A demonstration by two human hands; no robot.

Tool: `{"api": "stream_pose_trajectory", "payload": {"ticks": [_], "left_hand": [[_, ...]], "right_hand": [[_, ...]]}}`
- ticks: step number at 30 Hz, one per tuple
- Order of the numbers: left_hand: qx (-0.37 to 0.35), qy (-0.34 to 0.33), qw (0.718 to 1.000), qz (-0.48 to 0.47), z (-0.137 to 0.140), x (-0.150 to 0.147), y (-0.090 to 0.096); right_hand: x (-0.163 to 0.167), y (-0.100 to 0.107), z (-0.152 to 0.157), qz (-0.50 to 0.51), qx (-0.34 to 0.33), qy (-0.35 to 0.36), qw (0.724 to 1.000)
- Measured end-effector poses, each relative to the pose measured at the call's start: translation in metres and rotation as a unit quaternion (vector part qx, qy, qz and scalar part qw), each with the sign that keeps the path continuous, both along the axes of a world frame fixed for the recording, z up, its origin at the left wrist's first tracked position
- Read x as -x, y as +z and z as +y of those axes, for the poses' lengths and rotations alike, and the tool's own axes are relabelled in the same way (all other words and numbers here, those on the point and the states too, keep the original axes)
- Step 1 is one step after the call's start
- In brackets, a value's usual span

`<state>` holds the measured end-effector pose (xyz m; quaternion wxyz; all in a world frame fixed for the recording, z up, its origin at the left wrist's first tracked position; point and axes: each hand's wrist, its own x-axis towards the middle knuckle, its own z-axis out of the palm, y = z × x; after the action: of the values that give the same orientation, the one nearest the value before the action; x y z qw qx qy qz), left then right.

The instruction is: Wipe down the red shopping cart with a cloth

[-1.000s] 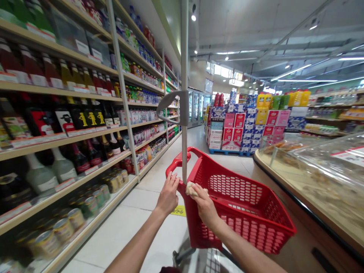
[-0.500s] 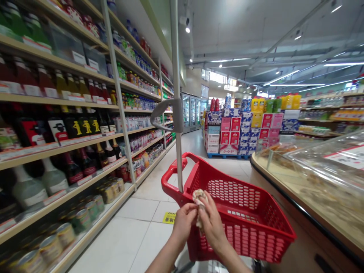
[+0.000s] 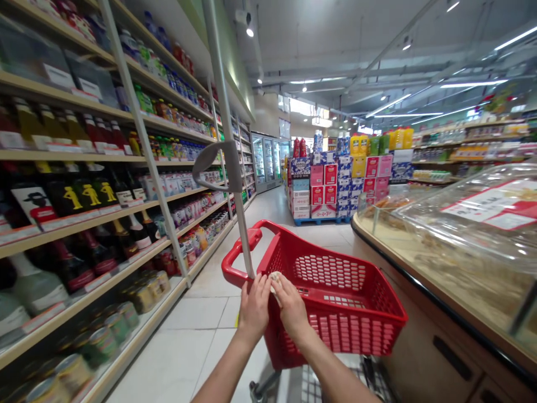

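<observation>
A red plastic shopping cart basket with perforated walls stands in front of me. My left hand lies at its near left corner, fingers curled over the rim beside the foot of the metal pole; the thumb is hidden. Right beside it, my right hand presses a crumpled whitish cloth against the same rim. Most of the cloth is covered by the fingers. The cart's red handle loops out left of the pole, and a grey plastic grip is fixed higher on it.
Shelves of bottles and cans line the left side. A glass-topped display counter runs close along the right. Ahead, stacked drink cartons stand on a blue pallet. Pale floor tiles show between shelves and cart.
Both hands have moved apart slightly and onto the cart's rim. My left hand has let go of the cloth, which stays under my right hand. The view has shifted to the right.
</observation>
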<state>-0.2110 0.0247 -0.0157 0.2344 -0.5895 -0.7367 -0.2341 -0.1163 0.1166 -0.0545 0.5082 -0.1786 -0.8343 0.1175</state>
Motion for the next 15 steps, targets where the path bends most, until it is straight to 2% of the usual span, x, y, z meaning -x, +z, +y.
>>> {"api": "stream_pose_trajectory", "payload": {"ticks": [4,7,8,10,13,15], "left_hand": [[0.027,0.034,0.997,0.058,-0.002,-0.002,-0.008],[0.033,0.025,0.996,0.073,0.001,-0.011,-0.013],[0.04,0.017,0.996,0.077,0.004,-0.016,-0.015],[0.057,0.006,0.995,0.082,0.009,-0.026,-0.018],[0.073,0.016,0.994,0.083,0.015,-0.034,-0.02],[0.078,0.018,0.993,0.089,0.016,-0.034,-0.019]], "right_hand": [[-0.067,-0.032,0.032,-0.027,0.009,-0.048,0.998],[-0.102,-0.043,0.04,-0.006,0.042,-0.123,0.992],[-0.101,-0.043,0.036,0.002,0.054,-0.128,0.99],[-0.081,-0.038,0.02,0.003,0.064,-0.092,0.994],[-0.053,-0.031,0.006,-0.013,0.022,-0.03,0.999],[-0.064,-0.034,0.015,-0.019,0.009,-0.036,0.999]]}}
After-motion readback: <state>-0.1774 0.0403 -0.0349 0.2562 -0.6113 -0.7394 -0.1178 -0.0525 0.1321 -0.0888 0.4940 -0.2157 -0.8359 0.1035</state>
